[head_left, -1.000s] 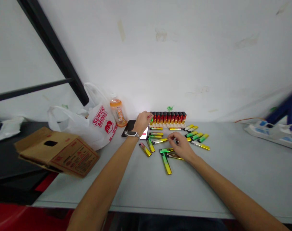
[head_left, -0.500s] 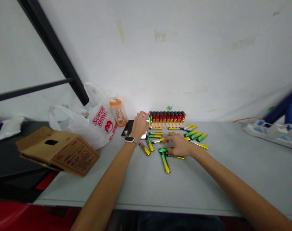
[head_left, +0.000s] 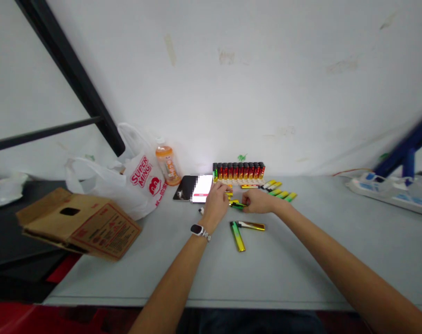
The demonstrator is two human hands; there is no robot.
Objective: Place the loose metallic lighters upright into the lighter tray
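My right hand (head_left: 258, 201) is closed, its fingertips pinching the end of a green lighter (head_left: 237, 205) just above the table. My left hand (head_left: 217, 200), with a watch on its wrist, hovers palm down to the left of that lighter. Its fingers are partly bent and apart, and I see nothing held in them. Some yellow lighters lie beneath and behind it, mostly hidden. Behind both hands a row of upright red and gold lighters (head_left: 240, 170) with black tops stands in a pale tray, a green one at its left end. In front lie a green-yellow lighter (head_left: 238, 237) and a gold lighter (head_left: 254, 226).
More loose lighters (head_left: 282, 193) lie right of my right hand. Two phones (head_left: 185, 187) rest left of the row, beside an orange drink bottle (head_left: 168, 164). A white plastic bag (head_left: 130, 181) and an open cardboard box (head_left: 102, 227) stand left; a power strip (head_left: 388, 192) lies right.
My left hand has come back from the row's left end, toward me and rightward. My right hand has lifted the green lighter off the front pile and carried it slightly away from me.
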